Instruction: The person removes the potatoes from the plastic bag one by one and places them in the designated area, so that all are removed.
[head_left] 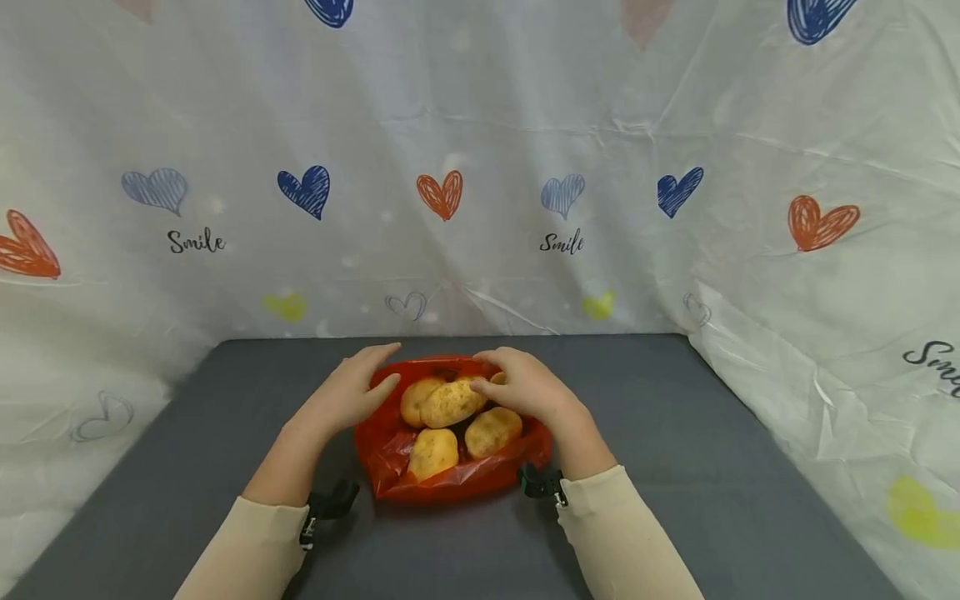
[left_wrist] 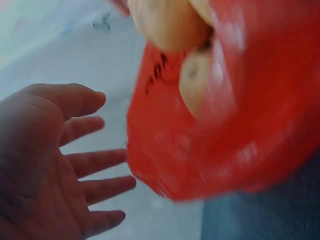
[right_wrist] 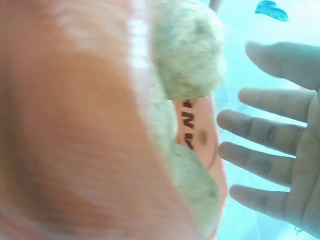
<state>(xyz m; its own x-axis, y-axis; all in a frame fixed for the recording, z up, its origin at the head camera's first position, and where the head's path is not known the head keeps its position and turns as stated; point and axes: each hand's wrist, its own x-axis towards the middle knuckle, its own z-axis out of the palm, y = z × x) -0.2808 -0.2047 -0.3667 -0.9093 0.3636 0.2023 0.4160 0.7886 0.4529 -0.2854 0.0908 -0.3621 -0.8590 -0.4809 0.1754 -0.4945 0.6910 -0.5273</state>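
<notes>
We look down on a dark grey tabletop [head_left: 660,421] pushed up against a pale, wrinkled backdrop sheet [head_left: 480,100], which is printed with blue hearts [head_left: 303,192], orange hearts [head_left: 440,195], yellow hearts [head_left: 600,305] and the word "Smile" [head_left: 197,241] in black script. At the middle of the surface sits a red plastic bag [head_left: 480,477], its mouth spread wide around at least four potatoes [head_left: 453,404]. A person in cream sleeves [head_left: 630,542], with black bands [head_left: 330,502] at the wrists, frames it from both sides: the left hand [head_left: 348,394] beside the bag's left edge, the right hand [head_left: 531,385] over its right edge, thumb in front of a potato. From the left wrist we see that hand released, fingers straight and fanned apart, the middle ones close to the red film; we cannot tell whether they touch it. That view also shows black marks [left_wrist: 156,74] on the bag's inner wall, which we do not make out from the head. The right wrist view turns up bold black letters [right_wrist: 188,125], "AN" among them, running sideways inside the bag, and shows the right fingers likewise released, extended and separated beside its rim.
</notes>
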